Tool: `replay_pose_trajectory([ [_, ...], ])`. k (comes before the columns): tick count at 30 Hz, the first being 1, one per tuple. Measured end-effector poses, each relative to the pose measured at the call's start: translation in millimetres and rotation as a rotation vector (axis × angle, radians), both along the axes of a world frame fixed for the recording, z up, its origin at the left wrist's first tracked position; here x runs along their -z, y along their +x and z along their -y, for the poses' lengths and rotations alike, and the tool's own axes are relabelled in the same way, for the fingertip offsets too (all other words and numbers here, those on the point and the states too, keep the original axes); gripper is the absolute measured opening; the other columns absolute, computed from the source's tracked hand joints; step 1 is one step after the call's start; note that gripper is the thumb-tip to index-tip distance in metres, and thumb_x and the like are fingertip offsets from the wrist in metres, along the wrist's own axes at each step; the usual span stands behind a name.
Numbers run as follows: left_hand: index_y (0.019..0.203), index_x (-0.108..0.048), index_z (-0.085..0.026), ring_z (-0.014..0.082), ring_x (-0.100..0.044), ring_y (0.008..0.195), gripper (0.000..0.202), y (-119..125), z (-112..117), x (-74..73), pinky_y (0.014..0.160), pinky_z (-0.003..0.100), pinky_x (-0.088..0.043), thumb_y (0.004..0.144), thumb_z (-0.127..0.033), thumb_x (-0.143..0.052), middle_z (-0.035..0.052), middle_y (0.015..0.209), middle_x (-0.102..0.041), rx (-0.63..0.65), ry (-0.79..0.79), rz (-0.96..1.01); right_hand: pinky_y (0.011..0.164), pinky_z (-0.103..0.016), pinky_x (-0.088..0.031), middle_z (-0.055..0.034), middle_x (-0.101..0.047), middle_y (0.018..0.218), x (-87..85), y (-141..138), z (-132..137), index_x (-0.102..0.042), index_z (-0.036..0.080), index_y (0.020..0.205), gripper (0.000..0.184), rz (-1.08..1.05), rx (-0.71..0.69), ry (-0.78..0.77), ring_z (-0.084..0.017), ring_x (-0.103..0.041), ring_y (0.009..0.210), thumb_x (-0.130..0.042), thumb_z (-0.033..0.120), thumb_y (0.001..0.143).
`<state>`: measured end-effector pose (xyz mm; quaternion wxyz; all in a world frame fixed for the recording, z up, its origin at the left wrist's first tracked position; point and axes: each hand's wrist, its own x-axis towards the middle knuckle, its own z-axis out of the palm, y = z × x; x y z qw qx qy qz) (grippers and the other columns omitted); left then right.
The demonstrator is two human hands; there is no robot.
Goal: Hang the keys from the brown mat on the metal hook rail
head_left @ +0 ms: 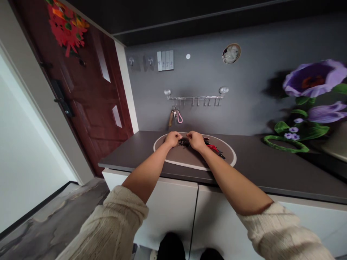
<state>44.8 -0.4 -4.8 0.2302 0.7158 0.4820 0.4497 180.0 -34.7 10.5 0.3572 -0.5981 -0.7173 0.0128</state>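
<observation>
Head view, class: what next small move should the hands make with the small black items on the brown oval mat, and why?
Perhaps the left hand should separate one piece from the small black items, because they lie bunched between it and the right hand on the brown, pale-rimmed oval mat, within easy reach.

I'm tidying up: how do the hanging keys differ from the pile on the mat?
The keys hang from the rail; the pile lies on the mat. The keys have tan and pink straps; the pile is mostly black with red. Left hand and right hand are at the pile, neither at the keys.
</observation>
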Motion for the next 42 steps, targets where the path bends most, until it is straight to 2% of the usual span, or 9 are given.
replay_pose_trajectory([
  [7,0.068,-0.064,-0.013,0.0122,-0.051,0.064,0.011,1.6,1.6,-4.0,0.068,0.025,-0.039,0.069,-0.018,-0.054,0.0026,0.066,-0.061,0.002,0.04,0.095,0.075,-0.022,-0.039,-0.008,-0.065,0.086,-0.4,-0.6,1.7,-0.063,0.015,0.086,0.018,-0.003,-0.016,0.027,-0.015,-0.058,0.081,-0.049,0.015,0.075],
  [14,0.07,-0.062,-0.011,0.0097,-0.05,0.06,0.01,4.4,4.2,-8.1,0.064,0.023,-0.039,0.07,-0.017,-0.053,0.0024,0.066,-0.061,0.061,0.004,0.267,0.075,-0.023,-0.038,-0.0066,-0.065,0.087,-4.5,-1.4,4.6,-0.063,0.016,0.087,0.02,-0.028,-0.058,0.1,-0.014,-0.057,0.081,-0.047,0.016,0.076],
  [22,0.075,-0.063,-0.013,0.0105,-0.052,0.067,0.019,4.8,2.3,-10.0,0.069,0.024,-0.04,0.067,-0.029,-0.059,0.0037,0.074,-0.063,0.118,-0.046,0.436,0.075,-0.023,-0.039,-0.004,-0.064,0.081,-5.6,-2.9,5.0,-0.063,0.017,0.082,0.018,-0.128,-0.107,0.156,-0.013,-0.056,0.076,-0.047,0.02,0.075],
  [30,0.076,-0.063,-0.013,0.0089,-0.052,0.064,0.018,5.2,5.9,-13.9,0.066,0.022,-0.04,0.068,-0.029,-0.058,0.0028,0.073,-0.063,0.158,-0.098,0.53,0.074,-0.023,-0.039,-0.0036,-0.064,0.079,-8.0,-4.1,8.0,-0.063,0.017,0.078,0.018,-0.245,-0.151,0.182,-0.013,-0.056,0.074,-0.047,0.025,0.075],
  [42,0.075,-0.064,-0.013,0.0097,-0.052,0.065,0.023,5.4,12.9,-17.7,0.065,0.023,-0.039,0.062,-0.032,-0.063,0.0034,0.074,-0.063,0.188,-0.064,0.601,0.072,-0.025,-0.041,-0.0043,-0.065,0.08,-13.1,-2.5,12.0,-0.063,0.016,0.076,0.022,-0.405,-0.188,0.179,-0.014,-0.057,0.072,-0.048,0.03,0.073],
])
